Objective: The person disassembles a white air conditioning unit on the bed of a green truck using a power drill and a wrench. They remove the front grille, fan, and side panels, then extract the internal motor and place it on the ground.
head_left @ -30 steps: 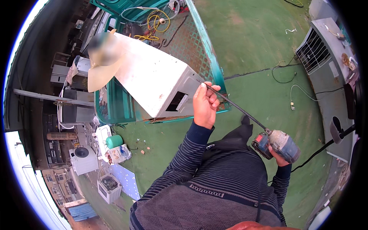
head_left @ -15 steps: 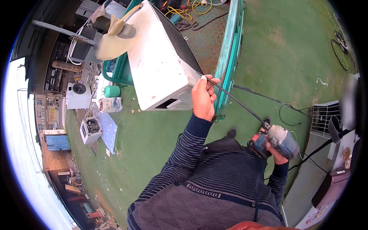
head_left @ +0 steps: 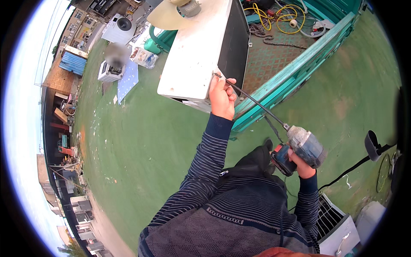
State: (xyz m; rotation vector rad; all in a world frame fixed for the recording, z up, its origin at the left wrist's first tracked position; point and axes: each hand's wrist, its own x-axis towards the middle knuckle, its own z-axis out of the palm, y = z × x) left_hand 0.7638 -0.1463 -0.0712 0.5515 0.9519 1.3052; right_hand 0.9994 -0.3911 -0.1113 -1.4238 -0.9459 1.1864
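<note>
My right hand (head_left: 302,166) grips the handle of a worn cordless impact driver (head_left: 305,147), its battery pack at the bottom. A long thin dark driver bit (head_left: 258,103) runs from its chuck up and to the left. The fingers of my left hand (head_left: 222,97) are closed on this bit near its far end. The tip is at the near corner edge of a white metal appliance casing (head_left: 192,53); I cannot tell whether it sits in a screw. A cream fan blade (head_left: 170,18) with a grey motor (head_left: 189,7) rests on the casing.
The casing stands by a green truck bed (head_left: 295,70) holding yellow hose (head_left: 295,19) and dark rope (head_left: 284,44). On the green ground lie a blue dotted sheet (head_left: 128,81) and a bag (head_left: 144,58). A black strap (head_left: 349,171) hangs at right; a wire rack (head_left: 327,214) is below it.
My view has turned, and the casing appears farther right. My left hand and the bit's tip have moved onto the casing's near corner. The driver is still in my right hand.
</note>
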